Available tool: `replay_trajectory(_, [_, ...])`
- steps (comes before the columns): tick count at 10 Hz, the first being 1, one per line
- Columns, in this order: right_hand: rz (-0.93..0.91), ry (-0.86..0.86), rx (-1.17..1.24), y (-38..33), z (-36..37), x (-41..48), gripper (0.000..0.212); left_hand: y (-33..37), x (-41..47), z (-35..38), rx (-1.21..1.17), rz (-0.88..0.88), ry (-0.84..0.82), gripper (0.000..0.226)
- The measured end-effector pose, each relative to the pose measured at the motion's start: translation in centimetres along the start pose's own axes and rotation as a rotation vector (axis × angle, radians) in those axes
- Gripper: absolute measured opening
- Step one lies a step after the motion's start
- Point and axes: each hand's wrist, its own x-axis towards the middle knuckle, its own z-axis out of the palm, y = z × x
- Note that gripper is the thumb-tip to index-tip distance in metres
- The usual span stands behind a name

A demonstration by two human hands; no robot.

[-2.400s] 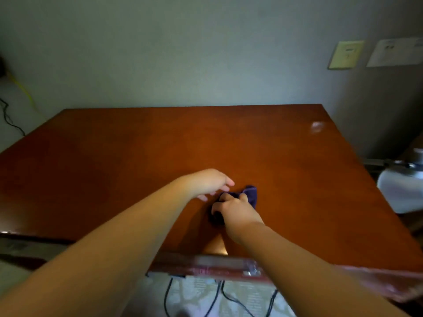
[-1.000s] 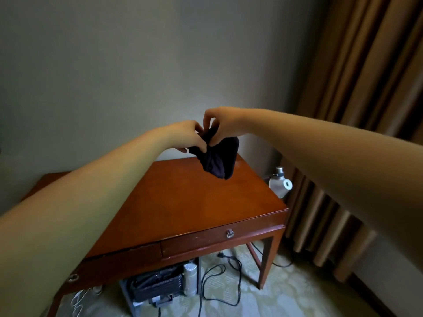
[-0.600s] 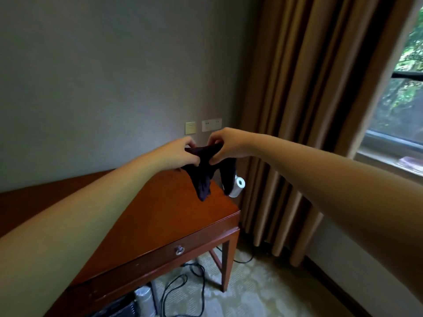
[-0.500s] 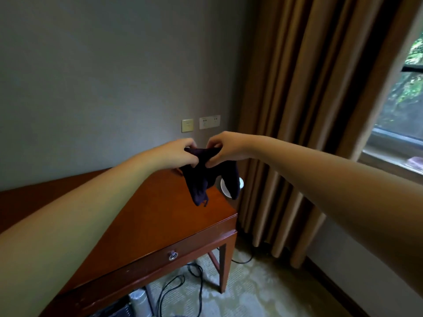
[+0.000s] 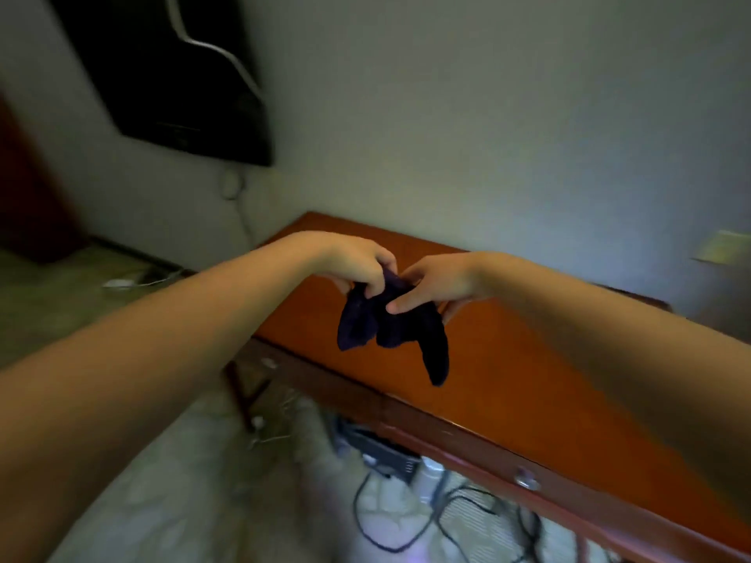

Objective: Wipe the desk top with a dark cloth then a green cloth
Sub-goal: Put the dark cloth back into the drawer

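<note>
Slippage was judged the main risk: the dark cloth [image 5: 392, 329] was pinched by its bunched upper edge between the left grip [image 5: 359, 270] and the right grip [image 5: 441, 284], both closed on it, with its loose ends hanging below them above the desk [image 5: 528, 379]. A slackened pinch could have let it drop toward the floor [image 5: 203, 481]. No green cloth was seen. No writing could be read; everything was blurred.
</note>
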Motion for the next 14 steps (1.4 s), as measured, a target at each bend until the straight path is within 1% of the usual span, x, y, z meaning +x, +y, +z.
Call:
replay_trajectory(1, [-0.082, -0.041, -0.024, -5.7, 3.5, 7.6, 0.034, -9.5, -2.4, -3.0, -0.073, -0.077, 0.077, 0.025])
replay_trajectory(2, [-0.08, -0.146, 0.059, -10.1, 8.0, 16.0, 0.039, -19.1, -3.7, -4.7, -0.119, -0.084, 0.117, 0.023])
replay_trajectory(3, [-0.043, -0.31, 0.242, -13.3, 11.4, 23.3, 0.029, -27.0, -2.6, -6.0, -0.055, -0.033, 0.164, 0.02])
replay_trajectory(4, [0.016, -0.316, 0.501, -15.0, 12.8, 28.5, 0.035, -32.2, -0.2, -6.3, -0.01, -0.009, 0.212, 0.023])
replay_trajectory(5, [0.164, 0.025, 0.569, -15.2, 14.2, 32.6, 0.04, -35.5, 2.4, -6.2, -0.008, 0.017, 0.228, 0.025])
replay_trajectory(6, [0.36, 0.311, 0.692, -13.1, 17.3, 36.2, 0.035, -37.4, 4.5, -5.7, -0.051, 0.015, 0.267, 0.024])
replay_trajectory(7, [0.467, 0.352, 1.161, -10.8, 20.8, 38.6, 0.029, -38.5, 5.6, -5.1, -0.069, 0.025, 0.309, 0.027])
replay_trajectory(8, [0.578, 0.378, 1.278, -8.3, 22.9, 41.9, 0.03, -39.4, 6.5, -4.1, -0.062, 0.032, 0.294, 0.025])
replay_trajectory(9, [0.623, 0.463, 1.329, -6.3, 24.2, 44.9, 0.027, -40.1, 7.3, -3.1, -0.028, 0.028, 0.257, 0.024])
replay_trajectory(10, [0.71, 0.468, 1.492, -4.0, 25.5, 48.3, 0.022, -40.2, 7.5, -2.4, 0.003, 0.043, 0.236, 0.021])
replay_trajectory(11, [0.738, 0.523, 1.528, -2.9, 26.6, 48.5, 0.018, -40.4, 7.3, -2.0, -0.035, 0.039, 0.253, 0.019])
replay_trajectory(12, [0.725, 0.47, 1.622, -1.5, 28.3, 48.4, 0.012, -40.6, 7.3, -1.7, -0.05, 0.026, 0.248, 0.02])
replay_trajectory(13, [0.74, 0.42, 1.626, -1.8, 28.4, 47.1, 0.02, -40.7, 7.1, -1.6, -0.03, 0.018, 0.235, 0.021])
replay_trajectory(14, [0.718, 0.302, 1.628, -3.1, 28.1, 45.2, 0.018, -40.7, 6.8, -1.6, -0.025, 0.006, 0.24, 0.02])
